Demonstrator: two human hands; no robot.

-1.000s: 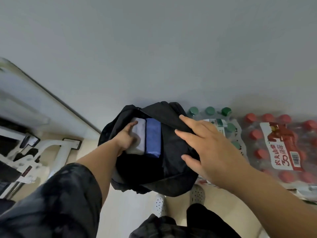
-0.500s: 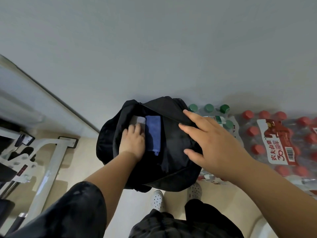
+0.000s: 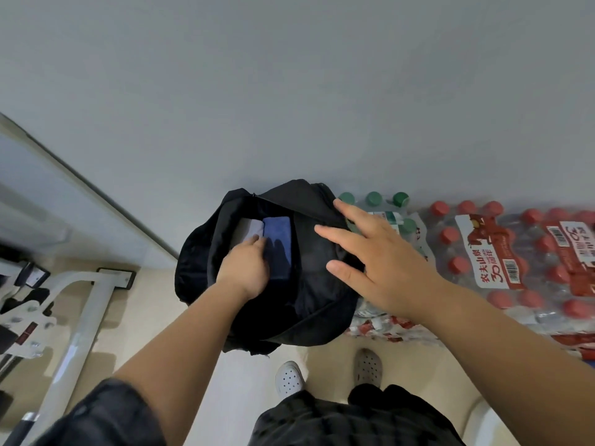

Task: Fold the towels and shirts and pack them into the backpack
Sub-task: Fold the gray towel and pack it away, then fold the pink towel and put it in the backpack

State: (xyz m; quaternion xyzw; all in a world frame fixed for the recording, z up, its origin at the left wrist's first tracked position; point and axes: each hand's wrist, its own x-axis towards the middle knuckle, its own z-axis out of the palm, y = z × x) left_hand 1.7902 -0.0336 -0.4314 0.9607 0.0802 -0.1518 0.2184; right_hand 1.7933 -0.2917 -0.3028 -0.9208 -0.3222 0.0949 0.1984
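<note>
Black backpack (image 3: 309, 304): stands on the floor against the grey wall (image 3: 289, 91), main compartment open at the top.

Contents, visible portion: one folded pale lavender item (image 3: 252, 228) at the left of the opening, one folded blue towel (image 3: 278, 235) just beside it on the right, the two touching along their long edges (deeper contents not visible).

Left hand (image 3: 246, 273): inside the opening, fingers curled together and pressed down over the near ends of both folded items; whether it grips either one cannot be told.

Right hand (image 3: 383, 259): fingers spread apart, palm down, hovering at the right side of the bag, fingertips touching or almost touching the flap; it holds nothing.

Beside the bag, right: shrink-wrapped pack of green-capped bottles (image 3: 386, 210), then red-capped bottles (image 3: 502, 255) under a red label.

Far left: white metal frame (image 3: 80, 313).

Near edge: two perforated shoes (image 3: 289, 378).
</note>
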